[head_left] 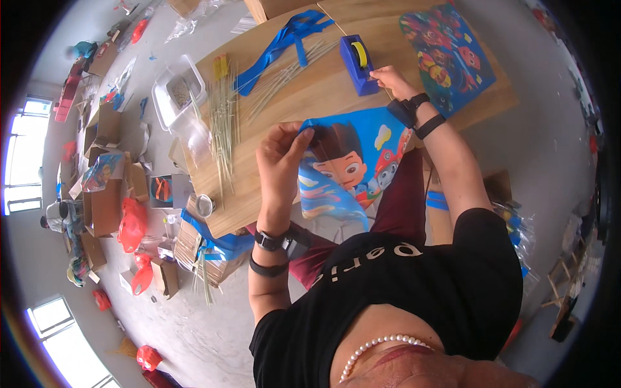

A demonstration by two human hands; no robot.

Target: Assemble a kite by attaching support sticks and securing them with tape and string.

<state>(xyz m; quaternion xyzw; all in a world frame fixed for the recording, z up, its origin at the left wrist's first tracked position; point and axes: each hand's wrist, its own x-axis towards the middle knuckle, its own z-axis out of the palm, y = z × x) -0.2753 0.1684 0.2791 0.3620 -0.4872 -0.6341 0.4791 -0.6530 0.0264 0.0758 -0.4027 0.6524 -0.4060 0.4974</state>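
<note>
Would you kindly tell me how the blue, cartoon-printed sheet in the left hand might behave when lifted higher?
The thin blue, cartoon-printed sheet would probably flop, since its lower left part already curls and bends. It seems light for its size, as the left hand pinches it only near its upper left corner.

On the table [375,22], a tape dispenser [352,66] stands between ribbon strips [262,63] to its left and a printed sheet [446,58] near the right edge. Thin sticks [223,123] lie along the left edge, beside a plastic tub [162,107] that seems to overhang it.
</note>
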